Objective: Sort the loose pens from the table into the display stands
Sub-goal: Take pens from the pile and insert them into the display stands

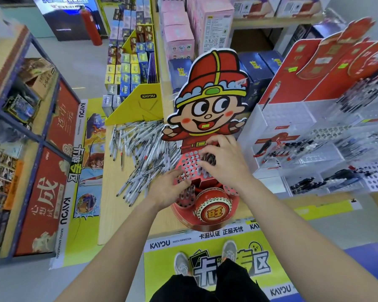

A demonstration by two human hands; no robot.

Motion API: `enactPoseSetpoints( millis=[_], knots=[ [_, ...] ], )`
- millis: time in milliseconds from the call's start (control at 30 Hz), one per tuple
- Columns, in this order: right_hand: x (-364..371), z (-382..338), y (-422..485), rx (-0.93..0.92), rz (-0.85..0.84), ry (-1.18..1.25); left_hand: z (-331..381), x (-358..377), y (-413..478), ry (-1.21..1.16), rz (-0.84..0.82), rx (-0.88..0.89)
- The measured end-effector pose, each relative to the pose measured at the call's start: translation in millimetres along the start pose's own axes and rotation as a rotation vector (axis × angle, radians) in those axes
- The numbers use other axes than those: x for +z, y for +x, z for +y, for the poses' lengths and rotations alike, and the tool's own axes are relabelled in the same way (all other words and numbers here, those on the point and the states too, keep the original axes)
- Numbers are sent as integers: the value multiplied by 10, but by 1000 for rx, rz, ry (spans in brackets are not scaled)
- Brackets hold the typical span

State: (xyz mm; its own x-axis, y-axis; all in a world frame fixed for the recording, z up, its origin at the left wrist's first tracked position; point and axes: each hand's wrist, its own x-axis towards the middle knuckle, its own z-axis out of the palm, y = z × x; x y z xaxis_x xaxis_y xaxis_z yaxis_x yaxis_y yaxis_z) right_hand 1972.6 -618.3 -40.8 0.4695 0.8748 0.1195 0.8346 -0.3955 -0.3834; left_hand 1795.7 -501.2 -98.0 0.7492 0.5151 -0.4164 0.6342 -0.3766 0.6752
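The pens (140, 158), mostly white with dark tips and a few with red, are lying in a loose heap on the left part of the surface (111, 203). The heap is spreading from near the left edge across to the stand (189, 162) and is touching its left side. The stand, red and pierced with rows of round holes, is standing at the near edge of the surface. Some of its holes are being filled by dark-topped pens, and more pens are standing upright in a low cup at its front left.

The left hand (170, 188) is being held over the lower left of the holed panel, its fingers stretched out and touching the holes. It is blurred, and no pen is being seen in it. The right hand (225, 158) is being laid over the upper right of the panel, its fingers spread and bent down onto the pen tops. Whether a pen is being pinched cannot be told.

A round red drum (213, 208) is fixed to the stand's front, and a cartoon cutout (212, 105) is rising behind the panel. A yellow box (144, 105) of card packs is sitting at the far left corner, just beyond the heap. Clear stands (292, 118) holding dark pens are ranged along the right edge. Pink boxes (178, 40) are stacked beyond the far edge. Grey shoes (181, 263) are showing on the floor below the near edge.
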Motion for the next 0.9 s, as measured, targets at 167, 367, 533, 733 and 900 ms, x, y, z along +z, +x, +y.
enactPoseSetpoints(
  millis=[167,367,533,733,900],
  knots=[
    [-54,-395,-67,-30,87,23,-163,-288,-323,-73,80,-72],
    [182,-949,-46,-94,-57,88,-655,-586,-729,48,225,-255],
    [529,-1216,-79,-36,-236,67,-1090,-661,-936,163,212,-341],
    [1153,-1413,-180,74,-353,-32,-1644,-647,-735,234,96,-347],
    [1689,-1618,-10,238,-305,-203,-2256,-655,-287,264,-38,-303]
  ],
)
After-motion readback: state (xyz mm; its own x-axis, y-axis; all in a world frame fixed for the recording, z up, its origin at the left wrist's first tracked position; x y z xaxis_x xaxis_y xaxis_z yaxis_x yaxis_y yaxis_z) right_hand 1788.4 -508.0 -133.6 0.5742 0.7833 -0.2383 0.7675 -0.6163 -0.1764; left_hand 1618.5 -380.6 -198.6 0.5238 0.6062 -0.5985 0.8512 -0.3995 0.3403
